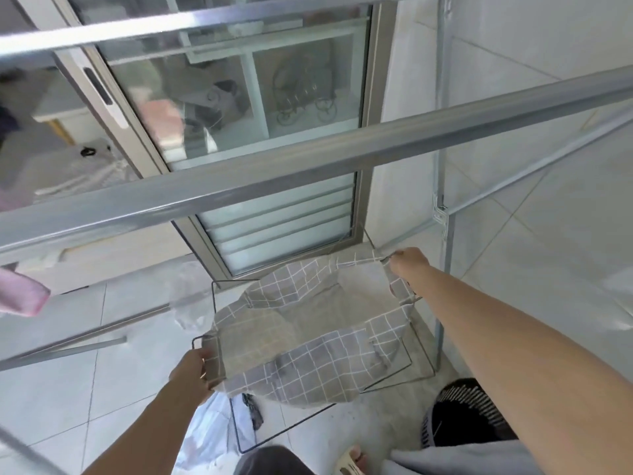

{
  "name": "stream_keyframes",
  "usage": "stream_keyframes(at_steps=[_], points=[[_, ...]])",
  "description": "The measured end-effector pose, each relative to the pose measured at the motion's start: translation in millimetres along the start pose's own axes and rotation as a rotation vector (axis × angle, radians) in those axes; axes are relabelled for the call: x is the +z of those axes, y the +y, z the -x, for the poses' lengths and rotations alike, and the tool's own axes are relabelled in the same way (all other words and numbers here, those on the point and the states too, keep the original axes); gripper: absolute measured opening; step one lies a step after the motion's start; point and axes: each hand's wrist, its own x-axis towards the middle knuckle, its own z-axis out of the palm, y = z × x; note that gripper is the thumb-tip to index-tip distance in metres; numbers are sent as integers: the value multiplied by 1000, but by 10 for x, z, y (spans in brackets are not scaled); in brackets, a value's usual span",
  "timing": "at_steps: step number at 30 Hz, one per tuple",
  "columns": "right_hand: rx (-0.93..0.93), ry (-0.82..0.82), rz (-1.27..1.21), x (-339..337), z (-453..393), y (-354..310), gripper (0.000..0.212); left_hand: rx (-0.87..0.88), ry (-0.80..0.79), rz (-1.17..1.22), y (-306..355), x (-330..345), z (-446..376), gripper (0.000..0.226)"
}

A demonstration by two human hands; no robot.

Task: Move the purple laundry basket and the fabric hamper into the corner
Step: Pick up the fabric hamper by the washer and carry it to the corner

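The fabric hamper (308, 358), grey checked cloth on a thin wire frame, hangs off the tiled floor in front of the sliding door. My left hand (193, 370) grips its near left corner at the wire loop. My right hand (407, 260) holds the far right corner, near the wall corner. The cloth sags loose inside the frame. The purple laundry basket (462, 416) shows only as a slotted rim with a dark inside, at the bottom right beneath my right arm.
Metal bars of a drying rack (308, 166) cross the view above the hamper; its upright post (442, 269) stands against the right wall. A clear plastic bag (186, 303) lies left of the hamper. A pink cloth (20, 293) hangs at the left. My sandalled foot (352, 459) is below.
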Motion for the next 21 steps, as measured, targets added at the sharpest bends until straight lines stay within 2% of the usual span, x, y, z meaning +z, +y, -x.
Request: stream_keyframes(at_steps=[5, 8, 10, 15, 19, 21], points=[[40, 75, -103, -286, -168, 320, 29, 44, -67, -165, 49, 332, 63, 21], [51, 141, -124, -445, -226, 457, 27, 98, -141, -384, 118, 520, 74, 24], [72, 171, -134, -540, -271, 554, 27, 152, -135, -482, 168, 657, 66, 24], [126, 200, -182, -722, -338, 770, 24, 158, -211, -714, 346, 917, -6, 9], [185, 257, -225, -865, -384, 866, 23, 233, -247, -845, 534, 1173, -61, 18], [206, 282, -224, -935, -430, 899, 24, 214, -312, -882, 645, 1327, -73, 21]])
